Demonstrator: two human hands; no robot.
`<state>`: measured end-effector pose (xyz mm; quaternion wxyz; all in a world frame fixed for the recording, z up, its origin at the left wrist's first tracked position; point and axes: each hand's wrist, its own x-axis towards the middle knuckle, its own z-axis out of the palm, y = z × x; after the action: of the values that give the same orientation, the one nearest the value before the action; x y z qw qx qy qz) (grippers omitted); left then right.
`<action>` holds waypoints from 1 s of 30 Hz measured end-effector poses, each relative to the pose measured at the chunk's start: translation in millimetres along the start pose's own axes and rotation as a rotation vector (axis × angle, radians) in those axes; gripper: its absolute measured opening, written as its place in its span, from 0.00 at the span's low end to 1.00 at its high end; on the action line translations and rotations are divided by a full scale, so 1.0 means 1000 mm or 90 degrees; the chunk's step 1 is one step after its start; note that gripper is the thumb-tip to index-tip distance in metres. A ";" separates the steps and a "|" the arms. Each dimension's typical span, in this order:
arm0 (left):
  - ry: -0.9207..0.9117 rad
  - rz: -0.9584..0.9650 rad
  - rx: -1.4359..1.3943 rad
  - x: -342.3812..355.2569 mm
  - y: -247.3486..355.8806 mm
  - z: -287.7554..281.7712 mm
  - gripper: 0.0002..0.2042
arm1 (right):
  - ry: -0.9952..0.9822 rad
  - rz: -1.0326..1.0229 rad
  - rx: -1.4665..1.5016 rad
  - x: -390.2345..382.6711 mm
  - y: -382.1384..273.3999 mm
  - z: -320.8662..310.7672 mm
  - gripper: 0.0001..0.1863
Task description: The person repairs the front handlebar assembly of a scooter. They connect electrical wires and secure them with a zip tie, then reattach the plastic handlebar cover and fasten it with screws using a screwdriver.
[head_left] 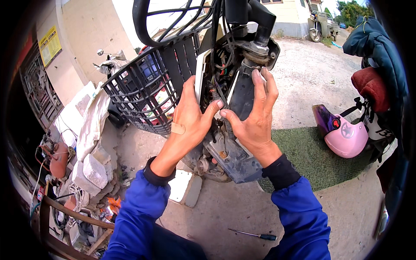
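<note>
The stripped front of a scooter or electric bike stands before me, with its wiring (pixel 223 58) exposed beside a black column (pixel 242 93). My left hand (pixel 189 115), with a plaster near the wrist, lies along a white-edged panel (pixel 200 71); its thumb reaches over the wires, and some of its fingers are hidden. Against the black column rests my right hand (pixel 255 119), fingers stretched upward and thumb spread toward the left one. The two thumb tips almost meet. Neither hand visibly holds a loose part. Below them is a dusty dark plastic cover (pixel 238 167).
A black basket (pixel 143 86) is mounted at the front left. On the ground lie a screwdriver (pixel 260 236), a white block (pixel 184 188) and a green mat (pixel 303 160). A pink helmet (pixel 346 138) hangs at right. Rubble and a wooden frame (pixel 78 212) occupy the left.
</note>
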<state>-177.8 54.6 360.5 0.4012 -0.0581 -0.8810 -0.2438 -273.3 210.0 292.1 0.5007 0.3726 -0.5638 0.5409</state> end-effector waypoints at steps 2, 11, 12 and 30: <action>0.032 0.018 0.020 0.000 -0.009 0.004 0.39 | -0.001 0.012 -0.028 0.000 -0.005 0.007 0.64; 0.257 0.132 0.100 0.027 0.017 0.013 0.45 | -0.048 0.018 0.012 0.008 -0.008 -0.007 0.66; 0.265 0.145 0.093 0.033 0.020 0.016 0.42 | -0.038 0.020 0.027 0.010 -0.009 -0.009 0.64; 0.447 0.380 0.098 0.058 0.025 0.045 0.17 | 0.030 0.012 0.075 0.022 -0.007 -0.010 0.47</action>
<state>-239.9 92.3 387.1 0.7309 -0.1929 -0.6522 -0.0570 -270.2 221.8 314.4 0.4860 0.3834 -0.5221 0.5867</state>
